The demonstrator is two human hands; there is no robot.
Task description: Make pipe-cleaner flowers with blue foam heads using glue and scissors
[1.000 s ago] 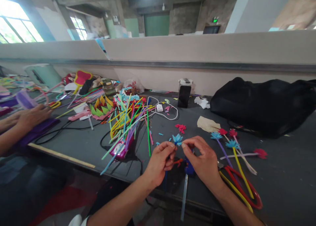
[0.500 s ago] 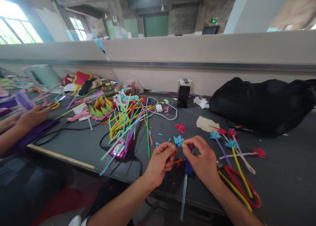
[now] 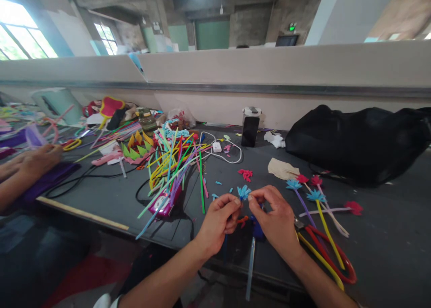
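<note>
A small light-blue pipe-cleaner flower (image 3: 243,191) is held upright between my hands above the table's front part. My left hand (image 3: 220,218) pinches it just below the petals, and a dark blue stem shows under that hand. My right hand (image 3: 274,216) has its thumb and forefinger closed at the flower's right petals. Partly hidden behind the right hand lies a blue glue gun (image 3: 257,229), with a clear glue stick (image 3: 250,270) jutting past the table edge. A small orange-red piece (image 3: 243,219) lies between the hands. Red pink petal pieces (image 3: 245,175) lie beyond the flower.
Finished-looking flowers on stems (image 3: 316,195) and red-handled pliers (image 3: 332,254) lie at right, before a black bag (image 3: 357,146). Many pipe cleaners (image 3: 171,169) cover a purple device (image 3: 164,204) at left. A bottle (image 3: 252,112) stands behind a phone (image 3: 250,132). A co-worker's hands (image 3: 37,164) work far left.
My hands and the blue flower stay nearly in place. At far left, the co-worker's hands have shifted a little leftward with the purple material.
</note>
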